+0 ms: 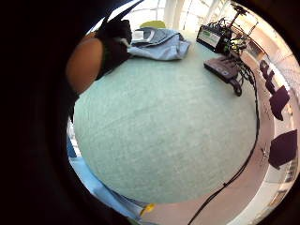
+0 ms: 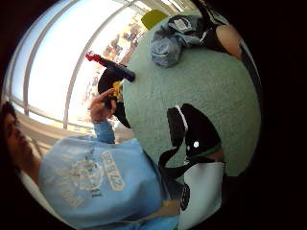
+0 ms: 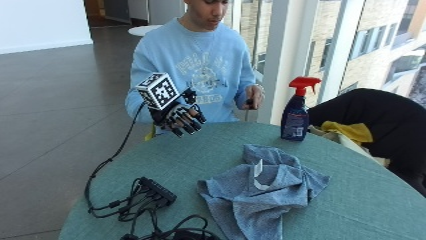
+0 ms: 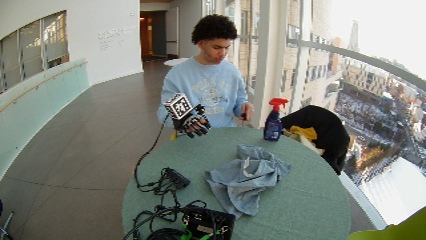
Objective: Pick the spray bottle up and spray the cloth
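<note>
A dark blue spray bottle [image 3: 295, 115] with a red trigger head stands upright on the round green table [image 3: 373, 200], at its far edge by the window. A crumpled blue-grey cloth [image 3: 266, 190] lies in the table's middle. My gloved right hand [image 3: 180, 117] hangs in the air above the table's far left edge, well left of the bottle, fingers loosely curled and holding nothing. The wide outside view shows the same bottle [image 4: 272, 123], cloth [image 4: 247, 177] and hand [image 4: 193, 123]. The cloth [image 1: 159, 43] and the bottle [image 2: 112, 68] also show in the palm views.
Black cables and a small black box [image 3: 156, 192] lie at the table's left front. A chair draped in a black jacket and yellow cloth [image 3: 379, 130] stands to the right of the bottle. The person's bare left hand [image 3: 253, 96] is raised behind the table.
</note>
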{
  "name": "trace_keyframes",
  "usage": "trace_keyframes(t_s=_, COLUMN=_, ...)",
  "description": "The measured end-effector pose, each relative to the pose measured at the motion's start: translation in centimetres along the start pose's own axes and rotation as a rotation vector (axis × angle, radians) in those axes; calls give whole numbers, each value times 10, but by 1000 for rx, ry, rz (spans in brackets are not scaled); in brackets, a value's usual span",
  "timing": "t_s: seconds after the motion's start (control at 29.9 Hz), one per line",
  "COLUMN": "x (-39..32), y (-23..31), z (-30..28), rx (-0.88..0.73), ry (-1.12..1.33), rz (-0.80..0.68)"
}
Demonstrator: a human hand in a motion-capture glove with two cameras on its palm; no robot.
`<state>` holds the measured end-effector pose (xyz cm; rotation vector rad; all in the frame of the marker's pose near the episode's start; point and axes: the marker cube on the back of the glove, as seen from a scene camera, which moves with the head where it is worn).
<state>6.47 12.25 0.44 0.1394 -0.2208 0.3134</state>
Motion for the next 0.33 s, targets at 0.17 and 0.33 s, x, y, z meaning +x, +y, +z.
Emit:
trace_keyframes(t_s=0.17, x=4, y=2, z=3, rx=-35, ry=-1, rz=14)
trace_keyframes(t_s=0.33, x=6, y=4, z=3, rx=-32, ry=2, rz=30)
